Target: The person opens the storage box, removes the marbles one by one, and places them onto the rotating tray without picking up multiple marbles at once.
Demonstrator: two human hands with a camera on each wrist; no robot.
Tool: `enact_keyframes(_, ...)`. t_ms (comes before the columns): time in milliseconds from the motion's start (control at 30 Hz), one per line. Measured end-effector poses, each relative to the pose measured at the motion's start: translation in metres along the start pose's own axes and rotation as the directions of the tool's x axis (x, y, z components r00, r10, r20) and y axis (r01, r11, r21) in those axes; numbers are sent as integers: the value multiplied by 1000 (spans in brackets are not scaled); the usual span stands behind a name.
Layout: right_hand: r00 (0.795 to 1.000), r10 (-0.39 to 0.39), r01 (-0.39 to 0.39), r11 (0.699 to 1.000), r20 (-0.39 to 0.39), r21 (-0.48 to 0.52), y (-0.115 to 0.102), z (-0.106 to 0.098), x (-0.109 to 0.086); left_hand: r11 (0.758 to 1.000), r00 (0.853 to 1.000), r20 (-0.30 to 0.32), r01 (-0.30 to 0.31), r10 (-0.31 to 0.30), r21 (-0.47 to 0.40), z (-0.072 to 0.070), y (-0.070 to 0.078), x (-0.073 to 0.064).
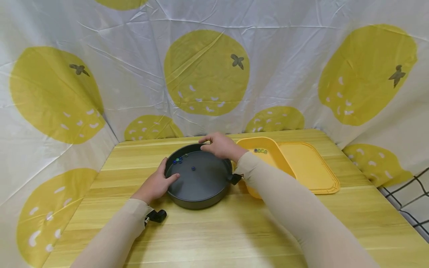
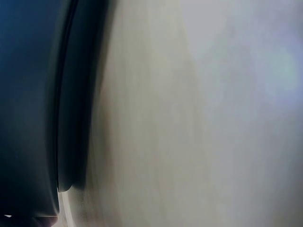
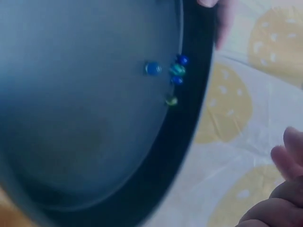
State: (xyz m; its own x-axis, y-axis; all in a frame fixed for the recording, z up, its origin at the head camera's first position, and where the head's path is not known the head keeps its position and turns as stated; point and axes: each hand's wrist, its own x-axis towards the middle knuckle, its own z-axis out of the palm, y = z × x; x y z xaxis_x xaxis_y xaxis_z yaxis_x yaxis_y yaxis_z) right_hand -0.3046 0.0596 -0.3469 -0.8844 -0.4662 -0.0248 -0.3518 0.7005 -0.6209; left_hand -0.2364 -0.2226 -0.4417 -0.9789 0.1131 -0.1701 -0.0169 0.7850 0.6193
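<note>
Fruit-print cloth (image 1: 285,74) is hanging behind the tabletop (image 1: 211,238), where a pan (image 1: 201,182) holding marbles (image 1: 177,160) is sitting toward the back edge. It is looking stiff and fairly weighty, probably needing a hold on opposite sides; the marbles are looking slippery. The left hand (image 1: 156,186) is clasping the pan's left side, thumb inside; the right hand (image 1: 220,146) is hovering by its far side, fingers loosely parted, apparently holding nothing.

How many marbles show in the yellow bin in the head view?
4 marbles, side by side in one row near the far end of the yellow bin. The right sleeve covers part of it, so more may be hidden.
</note>
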Motion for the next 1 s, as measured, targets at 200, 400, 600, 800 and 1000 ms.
enact_keyframes(200,996,15,-20,998,-92,-51,10,-27,-18,1000,1000,-6,-9,9,15,0,1,-1)
enact_keyframes(400,988,75,-84,995,-137,-55,30,-60,-48,1000,1000,6,1,-2,12,-1,3,-3)
enact_keyframes(600,978,100,-122,986,-186,-112,66,-85,-79,1000,1000,9,-4,3,17,-1,4,-3)
enact_keyframes(800,974,129,-182,935,-186,-305,105,-88,-111,1000,1000,12,2,-2,22,-2,6,-4)
enact_keyframes(1000,972,218,-235,905,-88,-354,136,-86,-140,999,1000,26,-9,8,31,-5,5,-4)
